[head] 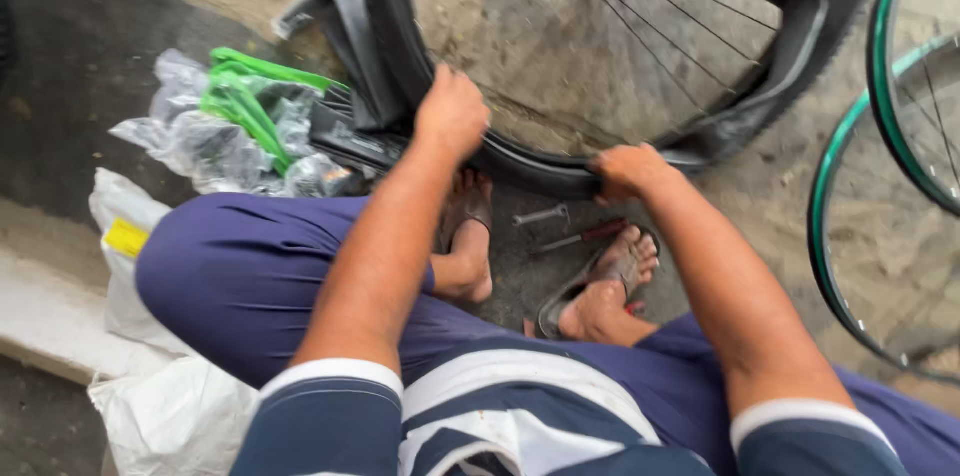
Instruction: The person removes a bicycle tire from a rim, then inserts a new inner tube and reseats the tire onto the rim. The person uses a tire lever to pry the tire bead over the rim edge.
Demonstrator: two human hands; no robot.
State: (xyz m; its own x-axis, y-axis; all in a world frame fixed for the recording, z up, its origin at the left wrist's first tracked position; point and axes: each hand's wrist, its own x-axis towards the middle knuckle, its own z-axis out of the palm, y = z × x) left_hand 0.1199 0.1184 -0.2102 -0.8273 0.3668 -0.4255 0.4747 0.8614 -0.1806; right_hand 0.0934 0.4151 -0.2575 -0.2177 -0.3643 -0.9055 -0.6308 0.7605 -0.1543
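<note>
In the upper middle of the frame stands a bicycle wheel with a black tyre point(520, 168), its lower edge close to the ground. The left hand point(452, 114) is closed over the tyre at its lower left part, fingers curled around the rubber. The right hand point(628, 170) is also closed on the tyre, a little lower and more to the right, with the thumb on top. A black inner tube point(790, 16) hangs loose from the wheel in the upper right and bends along the inside of the rim.

Between the two bare feet in sandals, in the middle of the frame, a metal tool point(541, 216) and a tool with a red handle point(580, 235) lie on the floor just under the tyre. At the left, beside the wheel, there is a heap of clear plastic bags point(190, 131) with green strips point(245, 96) and black folded rubber. A white sack point(125, 236) lies at the lower left, near the knee. At the right edge a green rim point(830, 226) with spokes stands close to the right arm.
</note>
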